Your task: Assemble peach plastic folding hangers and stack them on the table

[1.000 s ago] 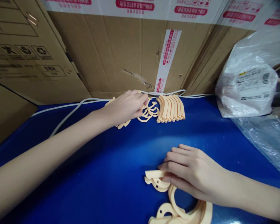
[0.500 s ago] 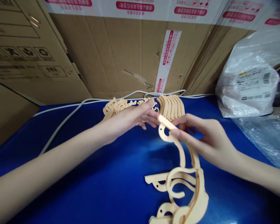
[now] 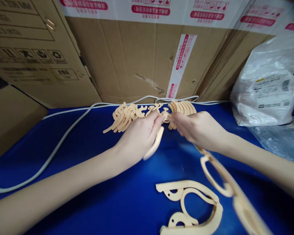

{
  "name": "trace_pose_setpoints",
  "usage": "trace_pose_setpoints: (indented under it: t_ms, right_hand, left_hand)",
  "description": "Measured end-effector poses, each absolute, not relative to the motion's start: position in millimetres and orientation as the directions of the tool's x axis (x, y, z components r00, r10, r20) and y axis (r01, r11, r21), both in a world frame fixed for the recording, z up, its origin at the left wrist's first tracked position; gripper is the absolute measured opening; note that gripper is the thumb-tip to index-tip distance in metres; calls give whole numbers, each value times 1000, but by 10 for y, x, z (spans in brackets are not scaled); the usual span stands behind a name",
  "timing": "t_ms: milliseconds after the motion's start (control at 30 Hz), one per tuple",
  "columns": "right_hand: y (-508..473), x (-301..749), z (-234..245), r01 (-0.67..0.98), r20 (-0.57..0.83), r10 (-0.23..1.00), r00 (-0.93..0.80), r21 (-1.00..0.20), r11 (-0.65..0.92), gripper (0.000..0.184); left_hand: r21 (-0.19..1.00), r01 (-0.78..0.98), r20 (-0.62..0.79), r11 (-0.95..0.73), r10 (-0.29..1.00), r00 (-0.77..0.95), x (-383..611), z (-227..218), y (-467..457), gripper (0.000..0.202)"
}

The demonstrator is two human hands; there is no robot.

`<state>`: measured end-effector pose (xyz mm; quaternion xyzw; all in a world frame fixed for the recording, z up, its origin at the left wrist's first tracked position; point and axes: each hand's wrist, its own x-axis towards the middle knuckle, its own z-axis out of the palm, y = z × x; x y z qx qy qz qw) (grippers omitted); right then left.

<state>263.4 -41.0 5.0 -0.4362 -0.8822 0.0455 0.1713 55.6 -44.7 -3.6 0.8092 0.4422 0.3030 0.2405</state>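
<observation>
2 grips: L fingers (image 3: pixel 158 124) curved pc (image 3: pixel 155 145), R fingers (image 3: pixel 180 122) linked pcs (image 3: pixel 231 188); blue tabletop (image 3: pixel 169 166) btwn hanger (image 3: pixel 218 213) & fingers.

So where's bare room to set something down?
One patch: the blue tabletop between the left forearm and the folding hanger lying at the front. Another lies between that forearm and the white cable. Crowded: the back, with hanger parts; the right front, with the held hanger.
</observation>
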Motion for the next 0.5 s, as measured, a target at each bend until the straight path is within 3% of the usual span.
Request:
trace_pose_setpoints:
  t_ms: [100, 167, 267, 367, 433, 500]
  right_hand:
    - [-268, 2728, 119, 490, 173, 867, -468, -765, 418, 28]
    - [-207, 2775, 187, 271, 111, 914, -390, -935, 229, 28]
    - [-174, 2765, 273, 74, 25, 949, -313, -996, 51, 20]
    - [-149, 2700, 295, 21, 5, 972, -233, -1000, 10, 16]
    - [-105, 2674, 269, 86, 36, 982, -183, -995, 53, 16]
    - [-51, 2676, 222, 245, 128, 983, -132, -957, 158, 18]
  left_hand:
    - [586, 640, 313, -497, 868, 386, 432, -22, -282, 28]
    - [574, 698, 261, -428, 904, 339, 309, -12, -73, 35]
    - [551, 743, 237, -381, 925, 298, 134, -31, 264, 33]
    - [510, 786, 238, -351, 935, 263, 44, -86, 466, 26]
    - [478, 813, 278, -332, 935, 219, 42, -121, 491, 19]
    - [461, 813, 363, -357, 911, 194, 85, -138, 432, 24]
